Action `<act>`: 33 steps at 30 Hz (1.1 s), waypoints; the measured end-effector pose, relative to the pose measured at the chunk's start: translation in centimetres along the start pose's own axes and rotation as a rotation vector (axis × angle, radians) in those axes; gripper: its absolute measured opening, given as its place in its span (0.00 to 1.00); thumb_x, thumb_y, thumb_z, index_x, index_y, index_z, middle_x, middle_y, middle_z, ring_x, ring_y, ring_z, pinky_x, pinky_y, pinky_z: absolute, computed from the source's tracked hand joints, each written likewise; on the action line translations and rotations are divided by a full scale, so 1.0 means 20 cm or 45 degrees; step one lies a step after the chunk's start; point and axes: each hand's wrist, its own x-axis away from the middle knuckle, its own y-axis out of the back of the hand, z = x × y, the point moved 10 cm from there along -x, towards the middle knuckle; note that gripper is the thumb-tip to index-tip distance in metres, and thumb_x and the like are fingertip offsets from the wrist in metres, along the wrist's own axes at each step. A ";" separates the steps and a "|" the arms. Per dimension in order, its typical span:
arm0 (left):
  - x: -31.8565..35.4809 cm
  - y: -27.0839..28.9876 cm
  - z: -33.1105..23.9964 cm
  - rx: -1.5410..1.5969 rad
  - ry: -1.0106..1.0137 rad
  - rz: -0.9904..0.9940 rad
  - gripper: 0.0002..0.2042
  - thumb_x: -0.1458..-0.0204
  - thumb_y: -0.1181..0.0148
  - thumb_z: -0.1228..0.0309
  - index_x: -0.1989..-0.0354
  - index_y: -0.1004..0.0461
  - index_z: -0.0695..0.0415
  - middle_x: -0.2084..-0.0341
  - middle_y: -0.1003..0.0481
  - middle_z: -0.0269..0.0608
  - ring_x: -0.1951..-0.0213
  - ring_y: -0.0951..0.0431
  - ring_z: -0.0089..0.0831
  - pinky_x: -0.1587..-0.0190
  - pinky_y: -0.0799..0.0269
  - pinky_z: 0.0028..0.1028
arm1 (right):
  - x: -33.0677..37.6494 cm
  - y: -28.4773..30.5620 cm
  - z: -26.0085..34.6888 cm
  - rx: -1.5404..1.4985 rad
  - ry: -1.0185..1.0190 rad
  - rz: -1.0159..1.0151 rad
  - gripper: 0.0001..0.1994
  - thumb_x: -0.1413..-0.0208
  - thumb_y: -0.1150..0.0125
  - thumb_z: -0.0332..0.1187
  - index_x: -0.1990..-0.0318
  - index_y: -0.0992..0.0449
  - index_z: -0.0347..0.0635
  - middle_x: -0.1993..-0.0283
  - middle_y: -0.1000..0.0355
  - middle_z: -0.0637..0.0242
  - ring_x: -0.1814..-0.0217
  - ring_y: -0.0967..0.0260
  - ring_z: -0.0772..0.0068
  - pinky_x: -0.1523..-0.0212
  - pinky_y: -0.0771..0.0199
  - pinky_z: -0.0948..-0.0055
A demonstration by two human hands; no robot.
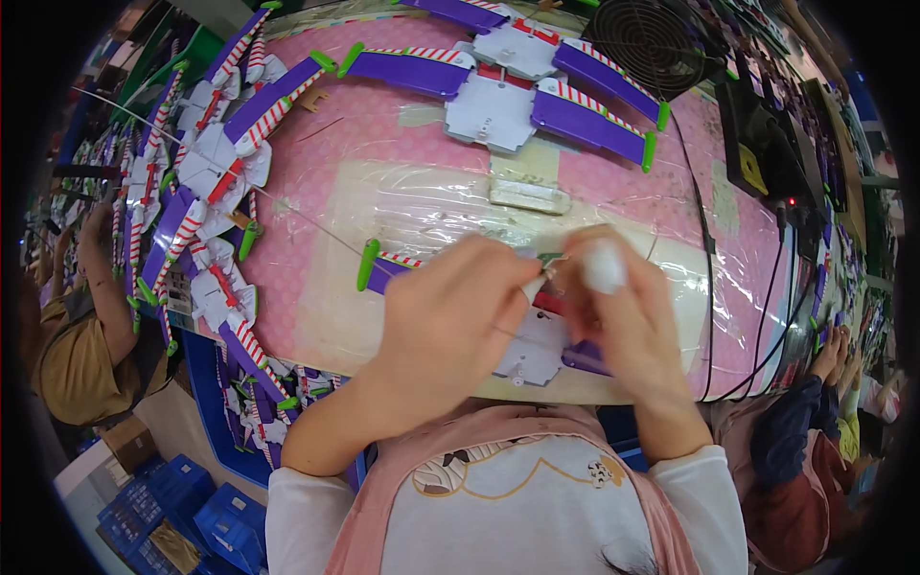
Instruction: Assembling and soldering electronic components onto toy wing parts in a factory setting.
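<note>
My left hand [446, 311] and my right hand [623, 311] meet close together above the near part of the table, fingers pinched. Between the fingertips shows a small greenish piece [549, 257], too small and blurred to name. A white cover [604, 266] wraps one finger of my right hand. Beneath both hands lies a toy wing assembly with a grey-white body [530, 359], a bit of red and purple wings. Its green left wing tip [368, 265] sticks out past my left hand; the rest is mostly hidden.
Two more wing assemblies [491, 110] lie at the far side, beside a round black fan grille [647, 43]. Several are heaped at left [216, 168]. A small block [530, 195] sits mid-table. Black cables [707, 249] run down the right. Blue bins [235, 522] stand lower left; co-workers sit at both sides.
</note>
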 end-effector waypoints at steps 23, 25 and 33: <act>0.11 -0.10 0.28 0.871 0.824 0.002 0.06 0.53 0.43 0.78 0.67 0.30 0.64 0.85 0.35 0.25 0.83 0.41 0.07 0.81 0.49 0.12 | 0.02 -0.03 0.02 -0.036 -0.083 0.008 0.07 0.49 0.43 0.26 0.64 0.28 0.31 0.78 0.28 0.68 0.78 0.34 0.86 0.77 0.35 0.86; 0.12 -0.10 0.27 0.840 0.835 0.034 0.06 0.54 0.43 0.78 0.67 0.30 0.65 0.81 0.32 0.28 0.79 0.37 0.10 0.77 0.44 0.13 | 0.02 -0.03 0.02 -0.005 -0.048 -0.044 0.06 0.49 0.43 0.26 0.66 0.27 0.31 0.79 0.29 0.70 0.79 0.36 0.88 0.78 0.38 0.87; 0.11 -0.10 0.25 0.757 0.804 0.106 0.08 0.54 0.42 0.79 0.66 0.32 0.66 0.73 0.27 0.37 0.71 0.28 0.17 0.68 0.34 0.15 | 0.01 -0.03 0.00 -0.028 -0.167 -0.005 0.05 0.50 0.43 0.25 0.69 0.26 0.31 0.82 0.33 0.74 0.81 0.44 0.92 0.81 0.46 0.87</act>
